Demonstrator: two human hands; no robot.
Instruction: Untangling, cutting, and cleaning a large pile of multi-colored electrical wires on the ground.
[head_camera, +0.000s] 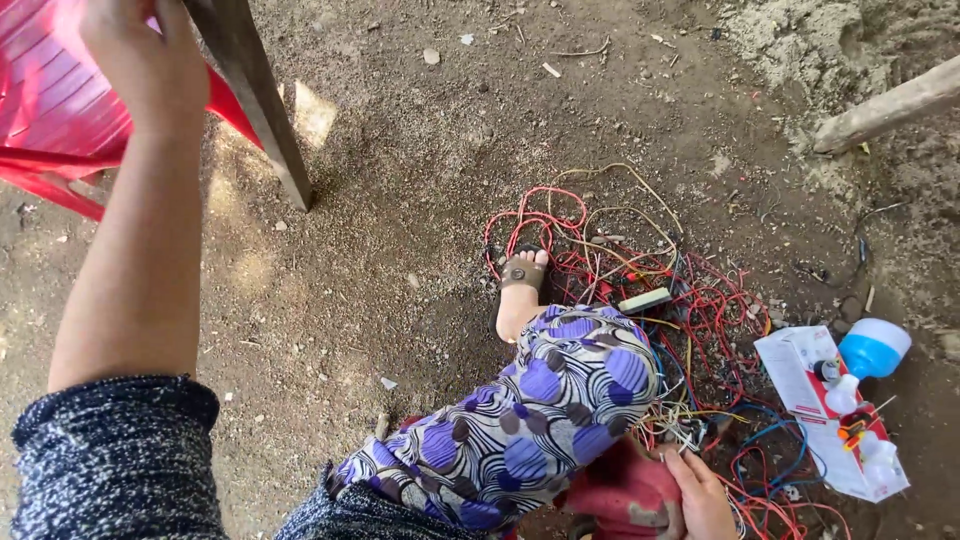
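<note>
Red plastic chair (45, 110), at upper left on the dirt floor (400, 300), gripped at its edge by the raised left hand (140, 65), fingers curled over the rim beside a leaning wooden post (255, 100). The right hand (700, 495), low at the frame's bottom, rests with loosely bent fingers on a red cloth (625, 495), touching a tangle of red, yellow and blue wires (640, 290). A white-and-blue bulb (872, 350) lies on a carton (800, 370) nearby. Moving the chair cleanly likely calls for a firm rim grip, clear of post and wires.
</note>
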